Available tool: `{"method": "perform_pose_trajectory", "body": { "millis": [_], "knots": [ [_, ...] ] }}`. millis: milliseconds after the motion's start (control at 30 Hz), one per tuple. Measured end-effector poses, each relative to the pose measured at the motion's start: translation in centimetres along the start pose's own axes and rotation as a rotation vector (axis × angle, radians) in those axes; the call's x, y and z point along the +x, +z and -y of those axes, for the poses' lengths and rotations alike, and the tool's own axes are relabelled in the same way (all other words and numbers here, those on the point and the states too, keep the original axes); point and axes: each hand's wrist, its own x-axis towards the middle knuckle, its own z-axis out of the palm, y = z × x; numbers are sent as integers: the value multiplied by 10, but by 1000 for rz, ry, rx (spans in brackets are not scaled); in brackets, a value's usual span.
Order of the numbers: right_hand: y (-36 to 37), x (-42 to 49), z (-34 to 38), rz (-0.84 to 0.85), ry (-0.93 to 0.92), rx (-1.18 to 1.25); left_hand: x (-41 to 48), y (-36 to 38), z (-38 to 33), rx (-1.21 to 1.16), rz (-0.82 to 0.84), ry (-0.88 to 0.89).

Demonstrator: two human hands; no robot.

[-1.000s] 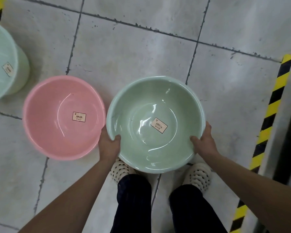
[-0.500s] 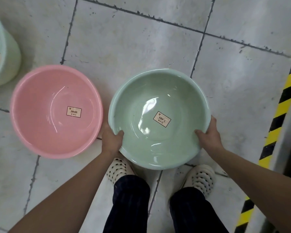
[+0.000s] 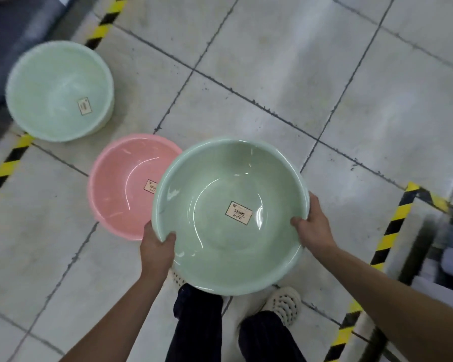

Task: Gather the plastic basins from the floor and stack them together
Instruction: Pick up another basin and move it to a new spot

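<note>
The green basin (image 3: 230,215) is up off the floor now, where half a second ago it sat lower and clear of the pink basin (image 3: 126,186); its left rim now overlaps the pink one's right side in view, which suggests it is being carried across to nest there. The left hand (image 3: 156,246) grips the near-left rim, thumb inside and fingers curled under the lip; the right hand (image 3: 313,226) grips the right rim the same way. The view has also swung, bringing the pale basin (image 3: 59,90) fully into sight at upper left, well apart from the other two, so two nestings seem to remain. How high the green basin rides above the pink one cannot be told from above, nor whether they touch. The fingers under the rim are hidden, part of the pink basin's label is covered, and the pale basin is blurred.
</note>
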Motion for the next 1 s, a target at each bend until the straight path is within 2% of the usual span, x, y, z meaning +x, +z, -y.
{"method": "perform_pose_trajectory", "body": {
  "millis": [233, 367, 500, 733, 1000],
  "knots": [
    [41, -51, 137, 169, -127, -163, -15, -126, -35, -74, -174, -94],
    [78, -71, 191, 202, -179, -279, 2, -179, -37, -65, -187, -151],
    [118, -79, 224, 232, -159, -296, 27, -218, -32, -31, -181, -183],
    [182, -30, 242, 236, -111, -307, 85, -221, -8, 4, -177, -211],
    [256, 79, 195, 264, -76, -428, 176, -158, 49, 5, -205, -261]
  ]
}}
